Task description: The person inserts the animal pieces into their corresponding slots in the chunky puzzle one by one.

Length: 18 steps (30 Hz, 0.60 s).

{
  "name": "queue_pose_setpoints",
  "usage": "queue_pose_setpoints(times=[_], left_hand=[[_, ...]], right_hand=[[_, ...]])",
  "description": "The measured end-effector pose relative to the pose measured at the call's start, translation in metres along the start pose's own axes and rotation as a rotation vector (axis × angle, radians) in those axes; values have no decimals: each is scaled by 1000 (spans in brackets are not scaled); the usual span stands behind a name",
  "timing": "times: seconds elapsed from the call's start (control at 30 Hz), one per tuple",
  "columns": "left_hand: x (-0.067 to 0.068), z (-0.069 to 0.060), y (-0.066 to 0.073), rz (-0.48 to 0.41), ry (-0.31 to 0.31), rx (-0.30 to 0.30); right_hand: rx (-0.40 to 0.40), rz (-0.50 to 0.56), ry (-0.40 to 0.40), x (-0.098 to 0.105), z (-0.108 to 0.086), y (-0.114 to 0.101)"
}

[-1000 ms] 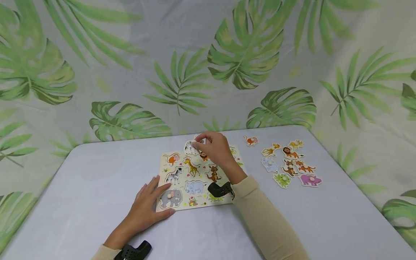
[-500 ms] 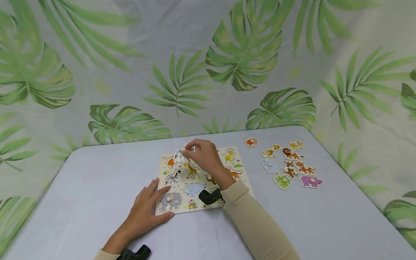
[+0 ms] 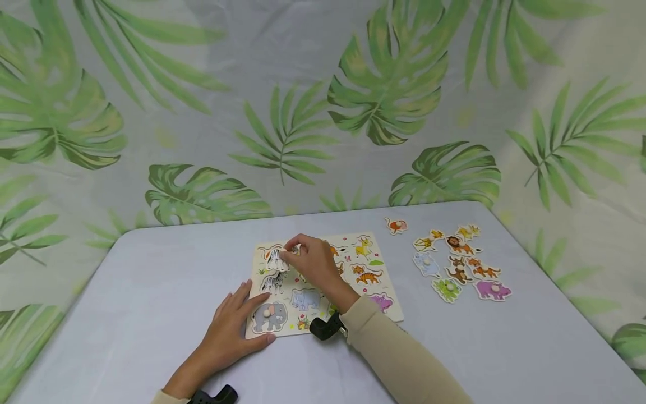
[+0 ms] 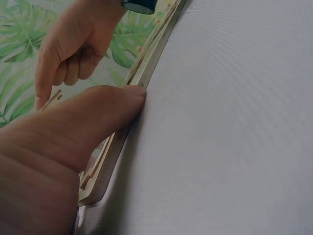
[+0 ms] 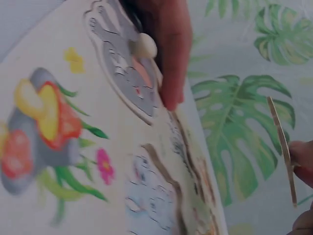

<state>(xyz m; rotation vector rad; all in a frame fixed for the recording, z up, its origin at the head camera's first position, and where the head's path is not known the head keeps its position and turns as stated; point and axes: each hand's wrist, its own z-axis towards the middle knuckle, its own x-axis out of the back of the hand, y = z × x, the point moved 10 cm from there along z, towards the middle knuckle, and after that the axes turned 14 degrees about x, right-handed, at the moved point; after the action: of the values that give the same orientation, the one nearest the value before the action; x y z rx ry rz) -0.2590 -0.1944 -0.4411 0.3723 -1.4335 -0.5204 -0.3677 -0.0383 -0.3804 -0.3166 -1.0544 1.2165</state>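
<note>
Over board (image 3: 384, 285), zebra piece (image 3: 275, 261), edge-on from right wrist

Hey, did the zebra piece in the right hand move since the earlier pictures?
Yes. In the head view, judged against the puzzle board, the zebra piece has moved left and toward the board's near edge.

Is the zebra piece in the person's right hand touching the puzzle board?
Apart. The right wrist view shows the zebra piece edge-on in the right hand, with leafy backdrop visible between it and the puzzle board.
</note>
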Motion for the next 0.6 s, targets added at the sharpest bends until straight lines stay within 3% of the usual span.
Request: queue_pose_setpoints(times=[0.2, 0.6], left_hand=[[0, 0, 1, 4, 9, -13], [-2, 0, -1, -3, -6, -4]], right_hand=[[32, 41, 21, -11, -5, -1], [-6, 40, 8, -30, -17, 12]])
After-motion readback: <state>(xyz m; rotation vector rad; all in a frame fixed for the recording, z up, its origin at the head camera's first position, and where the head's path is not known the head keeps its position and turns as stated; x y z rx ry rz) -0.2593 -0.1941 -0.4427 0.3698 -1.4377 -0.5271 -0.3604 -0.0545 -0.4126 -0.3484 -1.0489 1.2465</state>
